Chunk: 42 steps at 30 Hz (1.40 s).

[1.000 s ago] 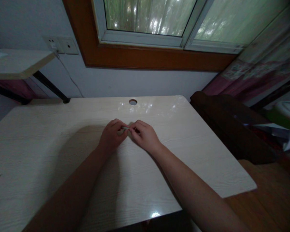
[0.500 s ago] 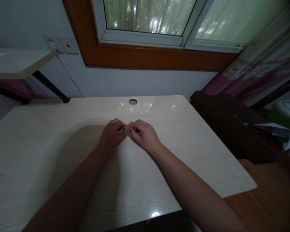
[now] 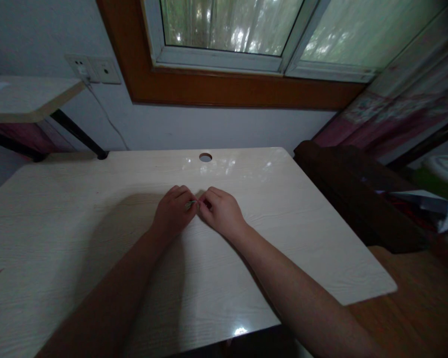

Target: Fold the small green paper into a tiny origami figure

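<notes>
Over the middle of the pale wood-grain table [image 3: 306, 238], my left hand [image 3: 173, 211] and my right hand [image 3: 224, 211] meet at the fingertips. Both are closed in a pinch. Between them runs a thin, pale greenish strand [image 3: 190, 203], like a bit of string or a small elastic band; its exact kind is too small to make out. Its left part shows beside my left thumb and index finger. The right end disappears into the fingertips of my right hand.
A round cable hole [image 3: 205, 157] lies beyond my hands near the table's back edge. At the left, a raised shelf [image 3: 30, 102] stands on black legs. Wall sockets [image 3: 93, 68] hold a plugged-in white cable. Dark brown furniture [image 3: 351, 194] adjoins the table's right side.
Both hands have shifted slightly toward me. My left hand has turned a little, and the strand in it now slants downward to the left. The pinch of both hands stays closed.
</notes>
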Available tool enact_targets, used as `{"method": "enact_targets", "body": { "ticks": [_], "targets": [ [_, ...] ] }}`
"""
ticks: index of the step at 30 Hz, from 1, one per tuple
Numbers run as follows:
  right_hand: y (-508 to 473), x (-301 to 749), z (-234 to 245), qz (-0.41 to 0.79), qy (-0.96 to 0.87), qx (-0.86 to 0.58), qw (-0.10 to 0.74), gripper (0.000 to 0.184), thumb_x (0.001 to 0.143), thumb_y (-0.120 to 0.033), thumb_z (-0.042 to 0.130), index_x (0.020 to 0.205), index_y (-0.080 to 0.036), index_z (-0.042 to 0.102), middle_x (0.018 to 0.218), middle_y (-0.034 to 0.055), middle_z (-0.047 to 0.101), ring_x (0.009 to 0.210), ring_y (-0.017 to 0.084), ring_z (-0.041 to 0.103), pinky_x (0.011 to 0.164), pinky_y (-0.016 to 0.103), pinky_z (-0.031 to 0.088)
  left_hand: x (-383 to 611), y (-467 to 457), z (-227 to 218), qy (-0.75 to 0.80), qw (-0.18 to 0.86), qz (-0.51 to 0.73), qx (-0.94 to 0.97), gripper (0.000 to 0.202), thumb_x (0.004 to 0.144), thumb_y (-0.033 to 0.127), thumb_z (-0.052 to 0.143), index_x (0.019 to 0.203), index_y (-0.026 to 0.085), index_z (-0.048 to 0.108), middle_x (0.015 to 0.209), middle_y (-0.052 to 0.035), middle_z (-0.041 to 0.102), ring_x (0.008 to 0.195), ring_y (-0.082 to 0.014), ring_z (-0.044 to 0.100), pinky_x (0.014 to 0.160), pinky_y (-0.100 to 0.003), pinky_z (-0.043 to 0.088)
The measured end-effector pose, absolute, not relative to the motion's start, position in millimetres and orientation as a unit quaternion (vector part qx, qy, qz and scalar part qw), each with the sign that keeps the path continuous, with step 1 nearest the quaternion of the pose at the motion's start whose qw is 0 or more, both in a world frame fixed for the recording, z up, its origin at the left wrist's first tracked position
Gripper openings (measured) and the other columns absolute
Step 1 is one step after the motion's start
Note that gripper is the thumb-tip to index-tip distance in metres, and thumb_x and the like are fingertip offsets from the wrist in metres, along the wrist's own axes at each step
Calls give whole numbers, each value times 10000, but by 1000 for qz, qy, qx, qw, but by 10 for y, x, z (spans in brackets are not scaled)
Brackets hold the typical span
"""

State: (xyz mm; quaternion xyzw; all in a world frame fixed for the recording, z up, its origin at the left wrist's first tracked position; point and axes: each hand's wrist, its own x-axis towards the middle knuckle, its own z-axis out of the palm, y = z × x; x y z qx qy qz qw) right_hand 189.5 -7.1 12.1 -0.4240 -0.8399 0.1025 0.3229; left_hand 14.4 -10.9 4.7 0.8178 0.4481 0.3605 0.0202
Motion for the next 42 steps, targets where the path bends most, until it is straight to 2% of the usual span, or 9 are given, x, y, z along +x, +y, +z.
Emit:
{"method": "enact_targets", "body": {
  "ticks": [7,13,18,23,29,35,42],
  "targets": [
    [-114,1852,122,85,-838,-441,310,81,866,-190,566,788,-179,585,770,37,576,716,163,538,660,277,392,151,-114,53,445,5,355,822,111,795,102,584,739,195,563,775,-44,594,791,-213,543,812,-361,472],
    [-113,1851,110,116,-827,-438,334,81,863,-181,574,782,-182,582,767,26,581,700,149,539,653,265,393,135,-104,38,455,24,365,812,100,797,117,592,739,194,566,785,-44,595,797,-211,547,796,-358,473],
    [-80,1878,135,151,-803,-438,374,64,856,-158,582,817,-188,622,748,12,572,707,143,543,665,258,401,121,-92,44,470,92,402,780,67,842,158,591,783,187,603,801,-37,606,814,-194,577,778,-329,486],
    [-63,1922,143,161,-795,-430,395,79,857,-155,588,883,-188,655,792,24,571,755,148,553,677,255,410,108,-90,65,478,169,434,745,51,856,199,601,837,192,648,794,-20,621,727,-156,601,705,-280,503],
    [-37,1949,108,179,-800,-419,390,55,859,-155,594,831,-182,634,768,10,541,733,136,534,662,244,401,84,-74,30,483,213,430,732,58,847,234,612,845,191,650,806,-19,660,713,-152,622,684,-271,503],
    [-51,1940,132,195,-811,-403,376,67,861,-153,582,822,-184,627,781,12,535,740,137,531,654,242,401,99,-90,64,487,203,406,746,81,840,246,599,812,186,645,748,-11,651,665,-150,605,624,-255,482],
    [-42,1880,113,215,-771,-441,405,102,813,-150,623,716,-178,617,689,-7,523,673,134,517,627,245,392,120,-114,96,486,151,408,758,71,829,203,601,763,191,623,748,-9,637,713,-162,603,698,-286,477]
  ]
}}
